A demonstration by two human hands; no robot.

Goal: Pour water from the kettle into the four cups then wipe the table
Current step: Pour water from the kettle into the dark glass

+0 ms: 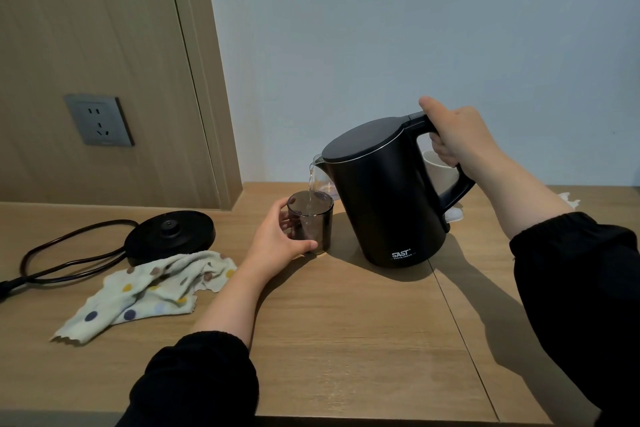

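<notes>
Kettle (384, 198) gripped by right hand (457, 135), cup (310, 220) steadied in left hand (277, 239); tilt best kept gentle, stream centred.

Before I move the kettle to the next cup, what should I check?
1. The stream lands inside the dark cup: ok.
2. The left hand holds that cup steady: ok.
3. The right hand has a full grip round the handle of the kettle: ok.
4. Fill level in the dark cup: cannot tell, tinted wall.
5. Other cups at hand: clear glass and white cup stand behind the kettle, ok; fourth cup, cannot tell.
6. The cloth is ready for wiping: ok, lying on the table by the kettle base.
</notes>
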